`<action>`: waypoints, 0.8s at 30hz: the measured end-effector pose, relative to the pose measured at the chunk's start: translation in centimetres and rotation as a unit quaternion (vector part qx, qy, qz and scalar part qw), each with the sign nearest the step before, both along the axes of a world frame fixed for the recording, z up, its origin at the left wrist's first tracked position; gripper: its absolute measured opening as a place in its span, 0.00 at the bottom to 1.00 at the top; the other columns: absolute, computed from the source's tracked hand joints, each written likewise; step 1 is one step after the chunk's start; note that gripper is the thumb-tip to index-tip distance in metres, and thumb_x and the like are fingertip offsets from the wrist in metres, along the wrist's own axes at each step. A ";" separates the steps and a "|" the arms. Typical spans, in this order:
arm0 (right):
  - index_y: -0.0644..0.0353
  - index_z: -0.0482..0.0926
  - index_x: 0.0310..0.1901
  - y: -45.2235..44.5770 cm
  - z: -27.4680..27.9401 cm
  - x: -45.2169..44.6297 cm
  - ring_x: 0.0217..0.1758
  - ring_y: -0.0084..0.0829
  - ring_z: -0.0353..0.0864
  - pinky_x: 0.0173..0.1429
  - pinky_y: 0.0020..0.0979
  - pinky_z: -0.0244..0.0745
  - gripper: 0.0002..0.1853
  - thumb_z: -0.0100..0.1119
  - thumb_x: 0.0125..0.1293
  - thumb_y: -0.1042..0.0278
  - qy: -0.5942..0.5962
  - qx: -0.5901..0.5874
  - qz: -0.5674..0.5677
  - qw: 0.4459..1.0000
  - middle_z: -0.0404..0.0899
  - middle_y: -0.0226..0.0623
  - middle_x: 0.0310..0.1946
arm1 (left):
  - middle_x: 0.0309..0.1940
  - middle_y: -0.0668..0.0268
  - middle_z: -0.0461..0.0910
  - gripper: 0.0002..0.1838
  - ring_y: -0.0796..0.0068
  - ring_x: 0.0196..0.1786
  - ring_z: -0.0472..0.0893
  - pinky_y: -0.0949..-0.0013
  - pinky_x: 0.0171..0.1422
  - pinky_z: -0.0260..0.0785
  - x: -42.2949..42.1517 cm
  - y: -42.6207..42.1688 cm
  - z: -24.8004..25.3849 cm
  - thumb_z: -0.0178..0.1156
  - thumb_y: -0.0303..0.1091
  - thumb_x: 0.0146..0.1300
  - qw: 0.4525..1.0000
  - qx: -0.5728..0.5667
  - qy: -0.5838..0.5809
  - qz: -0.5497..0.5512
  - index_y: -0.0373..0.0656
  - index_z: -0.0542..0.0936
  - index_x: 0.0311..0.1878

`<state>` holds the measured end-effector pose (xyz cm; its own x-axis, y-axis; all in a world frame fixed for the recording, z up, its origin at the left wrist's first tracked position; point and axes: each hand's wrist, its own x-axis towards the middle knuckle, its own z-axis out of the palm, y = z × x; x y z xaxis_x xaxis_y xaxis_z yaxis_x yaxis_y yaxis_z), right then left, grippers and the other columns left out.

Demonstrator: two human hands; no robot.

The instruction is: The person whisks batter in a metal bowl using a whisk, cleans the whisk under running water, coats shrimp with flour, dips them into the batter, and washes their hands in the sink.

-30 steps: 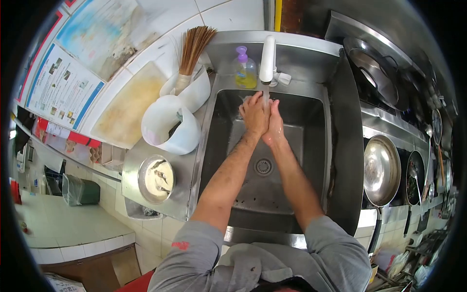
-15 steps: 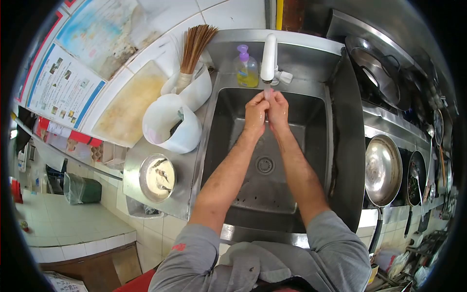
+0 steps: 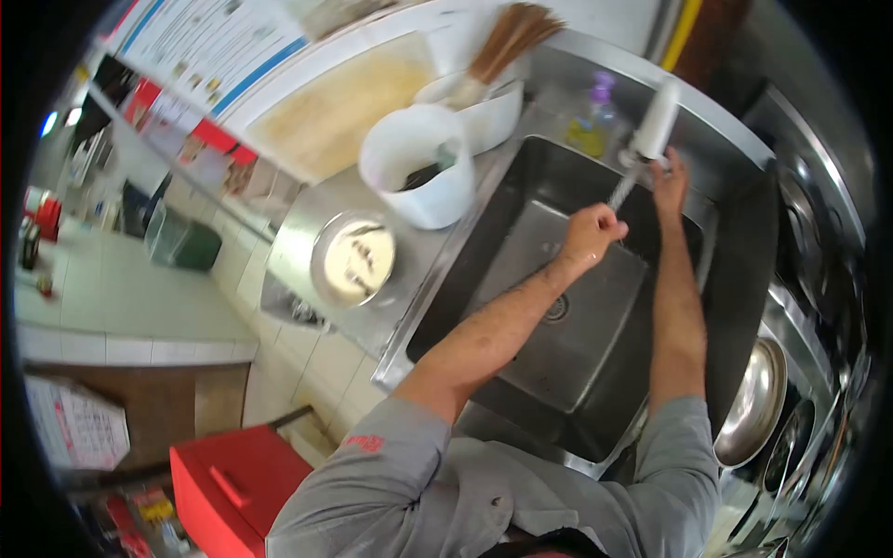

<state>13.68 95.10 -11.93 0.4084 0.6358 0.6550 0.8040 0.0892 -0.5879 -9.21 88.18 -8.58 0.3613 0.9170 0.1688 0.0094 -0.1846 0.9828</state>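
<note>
My left hand (image 3: 593, 234), wet and with its fingers curled in, hovers over the sink (image 3: 567, 358) beside the stream of water (image 3: 623, 189). I see nothing held in it. The water falls from the white tap (image 3: 657, 121). My right hand (image 3: 670, 186) reaches up to the side of that tap, its fingers around the tap handle, which they largely hide. Left of the tap stands a clear soap bottle (image 3: 588, 130) with a purple pump and yellow liquid, blurred.
On the steel counter left of the sink stand a white bucket (image 3: 417, 167) and a metal bowl (image 3: 355, 260) of pale liquid. A stick brush (image 3: 502, 51) sits in another white container. Pans (image 3: 752, 405) lie to the right. A red cabinet (image 3: 237, 484) is at the lower left.
My hands were together under the water and have come apart. The right went to the tap handle; the left drew back below the tap. The view has turned and shifted left.
</note>
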 end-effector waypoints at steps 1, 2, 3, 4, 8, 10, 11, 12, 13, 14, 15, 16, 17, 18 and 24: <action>0.65 0.74 0.52 2.2 -3.6 2.8 0.40 0.39 0.74 0.48 0.36 0.69 0.26 0.62 0.59 0.53 0.009 -0.010 -0.006 1.000 0.78 0.47 0.39 | 0.17 0.71 0.71 0.13 0.81 0.23 0.67 0.72 0.29 0.63 -1.5 -0.9 -1.1 0.68 0.34 0.52 1.000 -0.014 0.015 -0.018 0.40 0.73 0.23; 0.62 0.74 0.54 2.2 -3.6 2.8 0.35 0.34 0.76 0.42 0.34 0.71 0.27 0.58 0.62 0.47 0.130 -0.070 0.027 0.989 0.78 0.44 0.36 | 0.17 0.70 0.71 0.13 0.81 0.23 0.67 0.71 0.29 0.63 -2.8 -1.8 -2.3 0.67 0.35 0.53 0.999 -0.026 0.027 -0.039 0.40 0.73 0.22; 0.58 0.74 0.55 2.0 -3.1 1.2 0.27 0.29 0.76 0.35 0.31 0.72 0.27 0.56 0.62 0.45 0.286 -0.076 0.016 0.955 0.77 0.40 0.32 | 0.17 0.68 0.71 0.14 0.81 0.23 0.66 0.70 0.29 0.63 -4.4 -2.9 -3.4 0.67 0.35 0.54 0.998 -0.022 0.036 -0.043 0.39 0.73 0.22; 0.54 0.74 0.53 2.6 -4.1 1.9 0.23 0.24 0.74 0.28 0.26 0.71 0.24 0.55 0.63 0.46 0.258 -0.077 0.004 0.963 0.76 0.36 0.29 | 0.16 0.66 0.71 0.15 0.81 0.23 0.66 0.69 0.29 0.63 -6.1 -4.2 -4.3 0.66 0.36 0.55 0.998 -0.019 0.045 -0.047 0.38 0.73 0.22; 0.64 0.72 0.45 3.0 -3.0 2.8 0.21 0.28 0.74 0.20 0.25 0.68 0.19 0.49 0.68 0.53 0.532 -0.062 0.156 0.830 0.75 0.37 0.30 | 0.16 0.59 0.68 0.19 0.74 0.21 0.65 0.64 0.28 0.61 -12.9 -8.3 -3.4 0.60 0.39 0.61 0.983 -0.088 0.156 0.036 0.34 0.70 0.23; 0.62 0.70 0.46 2.8 -1.9 1.3 0.24 0.30 0.76 0.24 0.26 0.71 0.19 0.52 0.67 0.53 0.622 -0.056 0.152 0.766 0.75 0.39 0.30 | 0.16 0.57 0.67 0.20 0.71 0.21 0.65 0.62 0.28 0.61 -16.5 -10.1 -2.4 0.58 0.40 0.62 0.972 -0.146 0.152 0.104 0.34 0.69 0.23; 0.62 0.71 0.44 2.1 -1.5 -0.5 0.27 0.29 0.76 0.28 0.26 0.73 0.17 0.54 0.66 0.55 0.695 -0.018 0.133 0.707 0.75 0.38 0.30 | 0.17 0.55 0.66 0.19 0.68 0.21 0.65 0.61 0.29 0.61 -18.1 -10.8 -2.3 0.56 0.40 0.64 0.973 -0.119 0.159 0.115 0.34 0.68 0.24; 0.62 0.72 0.43 0.7 -0.8 -3.1 0.29 0.29 0.76 0.32 0.27 0.74 0.15 0.57 0.66 0.58 0.762 0.015 0.111 0.638 0.76 0.38 0.30 | 0.18 0.54 0.66 0.19 0.65 0.22 0.65 0.60 0.30 0.61 -19.8 -11.5 -2.2 0.53 0.39 0.65 0.973 -0.093 0.168 0.127 0.33 0.67 0.24; 0.62 0.73 0.41 -0.7 -2.2 -4.8 0.31 0.27 0.76 0.35 0.27 0.74 0.12 0.58 0.65 0.62 0.755 -0.036 0.203 0.623 0.76 0.36 0.30 | 0.18 0.54 0.66 0.19 0.65 0.22 0.65 0.60 0.30 0.61 -21.4 -12.4 -1.6 0.53 0.39 0.65 0.970 -0.098 0.163 0.150 0.33 0.67 0.24; 0.61 0.74 0.40 -1.7 -3.9 -6.4 0.32 0.26 0.75 0.39 0.26 0.74 0.09 0.59 0.64 0.65 0.740 -0.087 0.297 0.597 0.76 0.34 0.30 | 0.19 0.53 0.66 0.18 0.63 0.23 0.65 0.60 0.32 0.62 -23.3 -13.3 -0.7 0.52 0.38 0.66 0.976 -0.060 0.150 0.149 0.34 0.67 0.25; 0.60 0.75 0.36 -4.6 -1.6 -12.0 0.33 0.22 0.74 0.41 0.25 0.73 0.04 0.56 0.65 0.70 0.756 -0.138 0.312 0.558 0.75 0.30 0.28 | 0.20 0.53 0.66 0.16 0.62 0.24 0.65 0.60 0.33 0.62 -25.3 -14.2 -0.1 0.50 0.37 0.67 0.978 -0.021 0.140 0.153 0.34 0.66 0.27; 0.59 0.74 0.36 -7.2 -0.3 -16.8 0.30 0.21 0.72 0.36 0.23 0.70 0.02 0.55 0.65 0.72 0.733 -0.160 0.311 0.583 0.72 0.27 0.27 | 0.20 0.53 0.66 0.16 0.62 0.24 0.65 0.60 0.33 0.62 -27.4 -15.1 0.3 0.50 0.37 0.67 0.972 -0.023 0.142 0.188 0.34 0.66 0.27; 0.60 0.74 0.36 -9.4 -0.3 -20.1 0.27 0.20 0.69 0.33 0.23 0.67 0.01 0.55 0.65 0.74 0.708 -0.181 0.406 0.548 0.71 0.27 0.26 | 0.21 0.53 0.66 0.15 0.61 0.25 0.66 0.61 0.34 0.62 -29.7 -16.1 0.7 0.49 0.36 0.67 0.964 -0.039 0.148 0.216 0.35 0.66 0.29; 0.60 0.73 0.36 -11.5 1.3 -24.5 0.27 0.21 0.68 0.32 0.24 0.65 0.01 0.55 0.65 0.75 0.690 -0.198 0.446 0.535 0.70 0.27 0.26 | 0.23 0.53 0.67 0.13 0.60 0.27 0.67 0.61 0.35 0.63 -32.0 -17.2 1.0 0.47 0.36 0.67 0.956 -0.055 0.153 0.243 0.36 0.66 0.31; 0.62 0.73 0.51 -18.9 4.7 -48.0 0.32 0.24 0.72 0.36 0.27 0.70 0.14 0.56 0.64 0.74 0.559 -0.326 0.525 0.552 0.74 0.31 0.31 | 0.38 0.65 0.68 0.12 0.67 0.39 0.70 0.67 0.47 0.66 -47.5 -22.6 -0.9 0.47 0.20 0.60 0.907 0.060 0.182 0.376 0.43 0.66 0.47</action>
<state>-34.37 76.16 -7.25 -0.4928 0.8585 -0.1416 -0.3883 -0.3626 -0.8472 -56.75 65.61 -9.48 -0.3070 0.9097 0.2797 0.4961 -0.0978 0.8627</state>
